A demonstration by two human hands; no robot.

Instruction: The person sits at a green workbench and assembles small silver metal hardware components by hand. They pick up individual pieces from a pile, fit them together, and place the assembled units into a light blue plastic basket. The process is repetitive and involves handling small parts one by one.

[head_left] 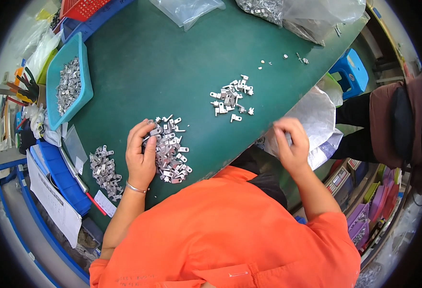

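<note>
At 9 o'clock our left hand (pixel 141 156) cups metal parts (pixel 171 156) loosely | 3 o'clock: right hand (pixel 292 143) curled, contents unclear | we'd rake gently

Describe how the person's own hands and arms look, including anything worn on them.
The left hand and right hand are gloveless. A thin, silver-coloured bracelet circles the left wrist; none shows on the right, though that hand is blurred. The forearms are uncovered below the short sleeves of an orange shirt.
</note>
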